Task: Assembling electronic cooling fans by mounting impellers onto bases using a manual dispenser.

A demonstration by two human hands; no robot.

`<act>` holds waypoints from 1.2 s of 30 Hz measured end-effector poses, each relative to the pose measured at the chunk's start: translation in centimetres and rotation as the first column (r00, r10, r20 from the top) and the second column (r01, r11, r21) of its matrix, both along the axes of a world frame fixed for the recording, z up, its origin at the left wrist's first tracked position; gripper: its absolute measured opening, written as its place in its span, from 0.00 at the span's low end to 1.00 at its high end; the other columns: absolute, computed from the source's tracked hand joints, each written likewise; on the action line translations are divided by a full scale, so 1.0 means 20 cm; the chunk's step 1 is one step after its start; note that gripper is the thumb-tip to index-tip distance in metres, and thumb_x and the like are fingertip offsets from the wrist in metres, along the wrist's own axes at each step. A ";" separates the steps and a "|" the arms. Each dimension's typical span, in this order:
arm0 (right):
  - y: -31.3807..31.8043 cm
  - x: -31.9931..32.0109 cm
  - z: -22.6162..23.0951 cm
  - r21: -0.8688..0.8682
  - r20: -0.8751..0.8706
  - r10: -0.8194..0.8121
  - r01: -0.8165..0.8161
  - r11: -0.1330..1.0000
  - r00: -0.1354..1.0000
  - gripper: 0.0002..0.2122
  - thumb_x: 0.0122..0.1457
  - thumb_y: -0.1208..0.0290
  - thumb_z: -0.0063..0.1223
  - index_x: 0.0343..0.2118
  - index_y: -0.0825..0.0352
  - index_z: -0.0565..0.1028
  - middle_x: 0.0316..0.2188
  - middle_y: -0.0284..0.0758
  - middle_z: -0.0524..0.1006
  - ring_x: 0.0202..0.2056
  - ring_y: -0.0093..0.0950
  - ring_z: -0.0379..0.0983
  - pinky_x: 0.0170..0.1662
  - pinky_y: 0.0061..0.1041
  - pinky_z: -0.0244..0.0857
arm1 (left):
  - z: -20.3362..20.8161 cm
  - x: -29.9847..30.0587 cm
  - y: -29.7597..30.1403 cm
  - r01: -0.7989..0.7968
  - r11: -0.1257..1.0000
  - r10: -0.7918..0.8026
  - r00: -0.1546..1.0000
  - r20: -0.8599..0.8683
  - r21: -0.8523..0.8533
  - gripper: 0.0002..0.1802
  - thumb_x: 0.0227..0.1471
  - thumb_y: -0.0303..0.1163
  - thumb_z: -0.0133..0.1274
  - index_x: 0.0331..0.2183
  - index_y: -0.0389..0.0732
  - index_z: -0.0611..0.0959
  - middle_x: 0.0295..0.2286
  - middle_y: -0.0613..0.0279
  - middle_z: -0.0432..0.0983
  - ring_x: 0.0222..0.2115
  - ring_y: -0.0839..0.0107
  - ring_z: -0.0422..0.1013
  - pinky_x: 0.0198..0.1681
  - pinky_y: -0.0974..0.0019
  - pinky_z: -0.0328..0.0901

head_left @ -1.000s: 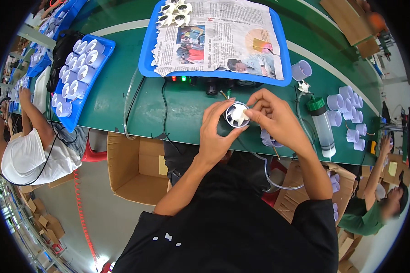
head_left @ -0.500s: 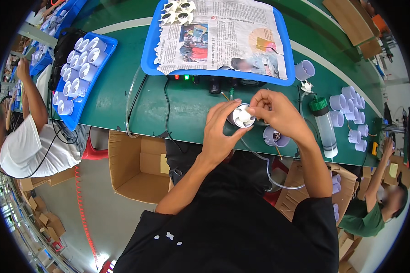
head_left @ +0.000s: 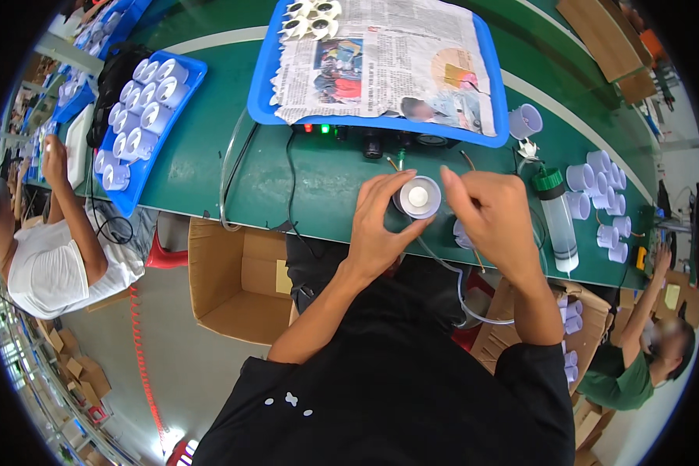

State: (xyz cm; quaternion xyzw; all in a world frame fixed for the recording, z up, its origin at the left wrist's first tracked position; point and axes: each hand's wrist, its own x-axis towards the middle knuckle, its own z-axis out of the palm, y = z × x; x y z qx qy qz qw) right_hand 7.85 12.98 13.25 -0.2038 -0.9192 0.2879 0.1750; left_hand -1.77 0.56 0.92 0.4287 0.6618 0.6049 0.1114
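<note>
My left hand (head_left: 374, 225) is curled round a pale purple fan housing (head_left: 419, 215), a short round cup with its mouth toward me. Inside it a fan (head_left: 418, 196) shows as a smooth white disc in a greyish ring, its blades not distinct. Just right of the housing is my right hand (head_left: 489, 210), thumb raised and the other fingers curled in; whatever they hold, if anything, is hidden. A second purple housing (head_left: 462, 234) stands on the green bench, partly covered by my right hand.
A blue tray (head_left: 502, 101) lined with newspaper holds several white fan wheels (head_left: 311, 19). Filled housings sit in another blue tray (head_left: 124, 203) at left. On the right stand a green-capped syringe tube (head_left: 558, 225) and several purple housings (head_left: 579, 177). Two people work at the sides.
My right hand has drawn back from the fan, thumb lifting off it. The fan's separate blades have turned into a smooth disc. The view has shifted slightly.
</note>
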 end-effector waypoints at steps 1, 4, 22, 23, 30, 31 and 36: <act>-0.02 -0.01 -0.01 -0.071 -0.101 0.004 -0.011 0.997 0.995 0.16 0.59 0.72 0.56 0.16 0.72 0.70 0.14 0.44 0.66 0.16 0.43 0.64 0.21 0.37 0.55 | 0.01 -0.02 -0.02 -0.018 1.000 0.018 0.999 0.049 -0.001 0.36 0.36 0.27 0.70 0.50 0.39 0.77 0.48 0.56 0.74 0.50 0.55 0.68 0.54 0.58 0.63; -0.01 0.06 -0.02 -0.132 -0.066 0.006 -0.015 0.991 0.998 0.16 0.59 0.73 0.56 0.16 0.72 0.68 0.14 0.41 0.64 0.16 0.35 0.59 0.21 0.32 0.51 | 0.03 -0.02 -0.09 -0.042 0.997 0.030 0.982 0.187 0.063 0.34 0.37 0.29 0.71 0.49 0.38 0.78 0.47 0.54 0.74 0.49 0.57 0.69 0.55 0.60 0.62; -0.12 0.27 -0.25 -0.257 0.008 -0.096 0.094 0.962 0.995 0.17 0.62 0.72 0.52 0.16 0.71 0.73 0.12 0.31 0.67 0.17 0.20 0.61 0.23 0.24 0.51 | -0.02 -1.20 -0.85 -0.880 0.454 0.697 0.448 -0.560 -0.139 0.40 0.44 0.31 0.67 0.58 0.36 0.69 0.51 0.42 0.69 0.53 0.49 0.64 0.58 0.53 0.58; -0.14 0.27 -0.22 -0.271 0.012 -0.107 0.106 0.957 0.994 0.16 0.61 0.73 0.53 0.16 0.71 0.73 0.13 0.34 0.68 0.17 0.23 0.63 0.24 0.26 0.53 | -0.03 -1.17 -0.82 -0.906 0.420 0.680 0.355 -0.641 -0.056 0.42 0.44 0.30 0.67 0.59 0.37 0.67 0.52 0.41 0.66 0.54 0.47 0.61 0.60 0.51 0.55; -0.06 0.24 -0.18 -0.244 -0.087 -0.200 0.174 0.954 0.976 0.13 0.60 0.73 0.56 0.18 0.72 0.74 0.14 0.36 0.69 0.17 0.25 0.63 0.22 0.26 0.53 | 0.09 -0.85 -0.69 -0.868 0.480 0.657 0.262 -0.707 0.125 0.28 0.49 0.29 0.62 0.52 0.34 0.73 0.49 0.48 0.71 0.50 0.52 0.65 0.51 0.53 0.59; -0.02 0.25 -0.20 -0.286 -0.095 -0.252 0.216 0.934 0.963 0.14 0.61 0.72 0.55 0.19 0.73 0.74 0.14 0.35 0.69 0.18 0.22 0.63 0.23 0.25 0.53 | 0.12 -0.84 -0.70 -0.889 0.430 0.632 0.171 -0.756 0.158 0.33 0.46 0.32 0.66 0.52 0.30 0.72 0.48 0.44 0.71 0.49 0.50 0.66 0.50 0.52 0.62; 0.04 0.51 -0.32 -0.273 -0.152 -0.492 0.442 0.854 0.857 0.20 0.66 0.63 0.49 0.18 0.69 0.74 0.14 0.25 0.66 0.18 0.14 0.57 0.21 0.19 0.46 | -0.04 -1.07 -0.70 -0.972 0.233 0.626 0.168 -0.762 -0.022 0.46 0.40 0.49 0.70 0.53 0.31 0.71 0.46 0.40 0.73 0.45 0.43 0.70 0.50 0.49 0.63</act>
